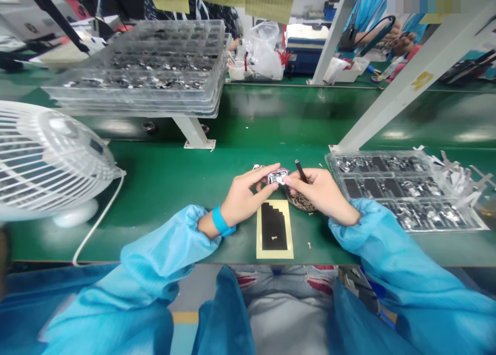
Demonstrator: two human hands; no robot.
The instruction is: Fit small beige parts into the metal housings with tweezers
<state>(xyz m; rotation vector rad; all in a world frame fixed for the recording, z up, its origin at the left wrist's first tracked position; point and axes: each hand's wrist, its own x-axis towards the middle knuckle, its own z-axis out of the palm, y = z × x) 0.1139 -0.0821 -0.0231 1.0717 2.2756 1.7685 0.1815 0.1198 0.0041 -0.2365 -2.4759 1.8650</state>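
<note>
My left hand [248, 195] pinches a small shiny metal part [277, 177] between thumb and fingers over the green bench. My right hand [320, 192] touches the same part with its fingertips and grips a thin dark tool [300, 170] that sticks up between its fingers. Just under the right hand sits a small round dish [300, 202] of tiny pieces. A yellow-edged card with black strips [274, 229] lies in front of both hands. Both arms wear blue sleeves, and the left wrist has a blue band.
A clear tray of metal parts [403, 187] lies right of my hands, paper scraps [461, 176] beyond it. A white fan [46, 158] stands at left. Stacked clear trays [151, 71] rest on a raised shelf behind. White frame posts [391, 94] slant at right. Another person works at far right.
</note>
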